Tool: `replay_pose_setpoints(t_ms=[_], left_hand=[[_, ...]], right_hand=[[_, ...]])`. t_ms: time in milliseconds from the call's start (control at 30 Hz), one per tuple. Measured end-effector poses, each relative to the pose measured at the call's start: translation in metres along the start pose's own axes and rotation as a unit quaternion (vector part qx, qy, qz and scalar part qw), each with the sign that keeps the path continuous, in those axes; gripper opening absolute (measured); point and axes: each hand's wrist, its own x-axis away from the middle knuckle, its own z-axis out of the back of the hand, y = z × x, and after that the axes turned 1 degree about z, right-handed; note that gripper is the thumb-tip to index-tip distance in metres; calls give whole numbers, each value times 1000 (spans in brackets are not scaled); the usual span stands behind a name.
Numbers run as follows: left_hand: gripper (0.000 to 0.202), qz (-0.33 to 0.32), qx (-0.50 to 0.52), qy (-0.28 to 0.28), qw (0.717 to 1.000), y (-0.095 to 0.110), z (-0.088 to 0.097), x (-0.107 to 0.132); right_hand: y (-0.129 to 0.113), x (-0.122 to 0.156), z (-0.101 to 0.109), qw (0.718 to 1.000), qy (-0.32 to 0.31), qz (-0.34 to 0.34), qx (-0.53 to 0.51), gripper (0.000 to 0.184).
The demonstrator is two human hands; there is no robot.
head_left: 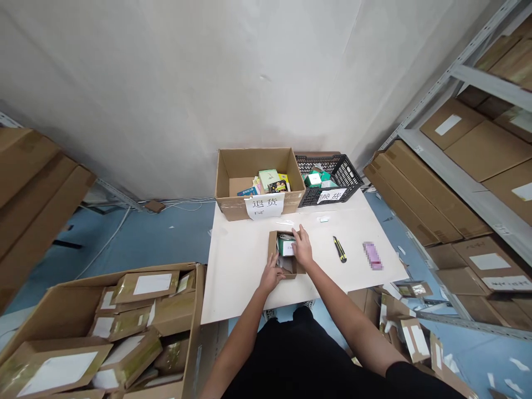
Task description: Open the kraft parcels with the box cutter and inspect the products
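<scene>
The left hand (pixel 270 276) grips the near-left corner of an open cardboard box (pixel 272 244) on the desk (pixel 236 277). The right hand (pixel 303 249) reaches over the green-and-white carton (pixel 287 248) inside, its grip unclear.

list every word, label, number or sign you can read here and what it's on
"退货": paper sign on the cardboard box; the character below looks like "区".
"换货": paper tag on the black crate, first character less clear.
Too small or blurred: print on the green box, booklets, parcel labels, shelf-carton label.
</scene>
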Motion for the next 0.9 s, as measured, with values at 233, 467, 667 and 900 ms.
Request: replay_pose_setpoints(t_ms=[233, 467, 667, 900], left_hand=[[4, 8, -37, 7, 999, -6, -4, 2], [5, 28, -67, 4, 997, 2, -9, -1], [4, 26, -71, 21, 997, 1, -11, 3], [4, 43, -79, 58, 994, -8, 3, 1]], right_hand=[[-18, -21, -9, 998, -59, 26, 11, 46], [-45, -3, -32, 998, -36, -51, 2, 52], [-61, -4, -31, 996, -70, -58, 2, 59], [-71, -10, 26, 999, 6, 39, -28, 55]])
